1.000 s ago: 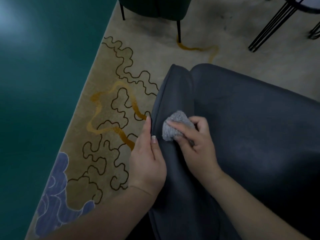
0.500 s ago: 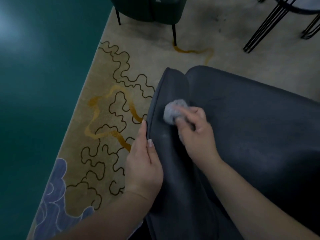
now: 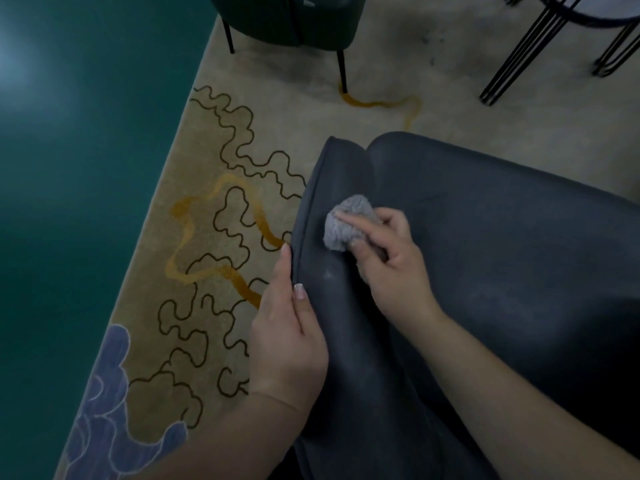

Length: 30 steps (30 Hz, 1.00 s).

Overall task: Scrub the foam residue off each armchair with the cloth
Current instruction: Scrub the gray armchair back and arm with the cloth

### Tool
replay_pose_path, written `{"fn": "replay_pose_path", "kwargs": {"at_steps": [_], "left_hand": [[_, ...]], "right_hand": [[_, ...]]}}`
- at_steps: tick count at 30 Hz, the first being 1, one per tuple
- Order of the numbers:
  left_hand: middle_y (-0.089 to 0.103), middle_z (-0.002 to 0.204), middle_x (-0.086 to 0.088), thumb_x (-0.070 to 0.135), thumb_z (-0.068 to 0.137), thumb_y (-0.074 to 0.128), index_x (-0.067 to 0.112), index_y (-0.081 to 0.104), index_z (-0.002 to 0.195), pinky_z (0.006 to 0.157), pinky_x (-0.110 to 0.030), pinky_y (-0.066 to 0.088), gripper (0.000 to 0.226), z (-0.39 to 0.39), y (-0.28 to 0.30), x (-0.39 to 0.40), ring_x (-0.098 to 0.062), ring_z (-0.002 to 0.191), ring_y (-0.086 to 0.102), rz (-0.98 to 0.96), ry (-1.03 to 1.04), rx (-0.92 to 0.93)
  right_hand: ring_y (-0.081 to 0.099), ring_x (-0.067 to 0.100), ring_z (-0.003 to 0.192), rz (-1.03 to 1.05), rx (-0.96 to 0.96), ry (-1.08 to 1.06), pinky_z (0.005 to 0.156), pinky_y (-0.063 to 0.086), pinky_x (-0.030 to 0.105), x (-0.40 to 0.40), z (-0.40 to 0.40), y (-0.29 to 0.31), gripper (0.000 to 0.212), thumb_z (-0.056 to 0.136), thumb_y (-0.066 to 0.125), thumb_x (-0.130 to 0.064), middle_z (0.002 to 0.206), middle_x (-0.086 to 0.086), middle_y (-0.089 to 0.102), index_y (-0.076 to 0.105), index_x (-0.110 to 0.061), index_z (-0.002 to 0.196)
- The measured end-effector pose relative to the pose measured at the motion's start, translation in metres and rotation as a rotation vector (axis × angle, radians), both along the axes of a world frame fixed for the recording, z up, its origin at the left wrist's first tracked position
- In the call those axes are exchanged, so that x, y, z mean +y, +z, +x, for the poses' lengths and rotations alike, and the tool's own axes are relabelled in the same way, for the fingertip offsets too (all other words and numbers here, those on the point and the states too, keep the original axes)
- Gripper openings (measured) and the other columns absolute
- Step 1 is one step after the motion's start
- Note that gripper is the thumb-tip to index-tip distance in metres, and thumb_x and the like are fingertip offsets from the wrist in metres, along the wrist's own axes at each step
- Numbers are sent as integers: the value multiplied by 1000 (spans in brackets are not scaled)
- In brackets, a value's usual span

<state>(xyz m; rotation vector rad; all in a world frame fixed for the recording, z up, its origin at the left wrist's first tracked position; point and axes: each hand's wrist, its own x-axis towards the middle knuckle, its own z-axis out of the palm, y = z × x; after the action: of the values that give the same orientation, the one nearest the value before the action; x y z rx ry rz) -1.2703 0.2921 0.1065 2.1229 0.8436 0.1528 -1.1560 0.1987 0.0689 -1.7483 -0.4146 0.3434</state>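
A dark grey armchair (image 3: 502, 258) fills the right and lower part of the head view. My right hand (image 3: 394, 261) presses a bunched grey cloth (image 3: 346, 221) onto the top of the chair's left arm. A faint pale smear (image 3: 329, 271) shows on the arm just below the cloth. My left hand (image 3: 287, 334) grips the outer edge of that same arm, thumb on top and fingers down the outer side. A second, dark green armchair (image 3: 294, 19) stands at the top, only its lower part and thin black legs visible.
A beige rug (image 3: 214, 209) with black squiggle lines, orange streaks and a blue patch lies under the chairs. Teal floor (image 3: 76, 168) runs along the left. Black wire legs of a round table (image 3: 540, 46) stand at the top right.
My right hand pushed the cloth away along the arm towards its front end, then held near there. My left hand stayed gripping the edge. The view shifted slightly.
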Motion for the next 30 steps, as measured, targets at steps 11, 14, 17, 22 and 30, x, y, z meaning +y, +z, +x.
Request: {"fn": "replay_pose_path", "kwargs": {"at_steps": [11, 14, 17, 22, 30], "left_hand": [[60, 123, 4, 27, 99, 33, 25, 41, 143, 87, -3, 37, 44, -4, -3, -1, 2, 105, 52, -77, 122, -31], [59, 128, 2, 26, 100, 33, 27, 42, 142, 88, -5, 34, 43, -4, -4, 0, -3, 109, 51, -96, 122, -18], [58, 124, 4, 25, 101, 33, 25, 42, 141, 84, 4, 30, 41, -4, -4, 0, 0, 110, 48, -120, 130, -30], [54, 117, 9, 23, 102, 33, 24, 44, 140, 79, 9, 29, 39, -5, -5, 0, 4, 104, 48, -153, 149, -68], [28, 151, 17, 23, 103, 33, 34, 22, 149, 110, -8, 21, 49, -34, -2, 5, 11, 133, 26, -415, -56, -98]], "right_hand": [[47, 23, 109, -208, -149, -67, 100, 39, 25, 26, 35, -1, 38, 93, 57, -17, 111, -1, 36, 57, -35, 126], [46, 27, 106, -187, -316, 163, 96, 40, 31, -15, -31, 3, 40, 89, 56, -22, 111, -2, 40, 57, -41, 124], [47, 25, 104, -176, -224, 176, 94, 41, 29, -21, -30, 6, 39, 88, 57, -24, 107, -4, 41, 57, -47, 120], [42, 22, 112, -305, -222, -58, 106, 36, 32, 38, 32, 11, 39, 91, 60, -18, 111, -2, 35, 59, -38, 124], [45, 22, 99, -304, -365, 257, 93, 36, 22, -53, -86, 20, 37, 90, 56, -27, 109, -2, 42, 58, -41, 124]]}}
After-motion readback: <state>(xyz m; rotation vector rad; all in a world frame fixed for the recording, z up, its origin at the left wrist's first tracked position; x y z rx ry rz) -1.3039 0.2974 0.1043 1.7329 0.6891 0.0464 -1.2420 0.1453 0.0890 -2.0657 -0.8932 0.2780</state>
